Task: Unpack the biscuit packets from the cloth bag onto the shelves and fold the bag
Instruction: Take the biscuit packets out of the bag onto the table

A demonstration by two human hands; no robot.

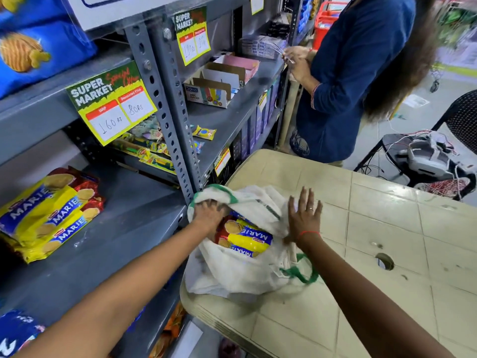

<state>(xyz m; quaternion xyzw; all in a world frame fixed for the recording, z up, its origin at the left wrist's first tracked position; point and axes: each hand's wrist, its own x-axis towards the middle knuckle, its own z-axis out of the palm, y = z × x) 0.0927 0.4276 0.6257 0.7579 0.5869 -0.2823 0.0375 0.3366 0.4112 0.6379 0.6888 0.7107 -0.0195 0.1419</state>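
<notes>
A white cloth bag [240, 275] with green handles lies open on the beige table [387, 254], against the shelf post. Yellow and blue Marie biscuit packets [247, 239] show in its mouth. My left hand [209, 213] reaches into the bag's mouth and rests on the red end of the top packet; its fingertips are hidden under the bag's rim. My right hand [305, 215] presses flat on the bag's right side, fingers spread. Several more Marie packets [46, 213] lie stacked on the grey shelf [124, 228] to the left.
A person in a blue top [356, 73] stands at the far end of the shelving. Price cards [111, 102] hang from the upper shelf edges. A black chair with wires and a device [428, 156] stands beyond the table. The table has a hole [385, 261].
</notes>
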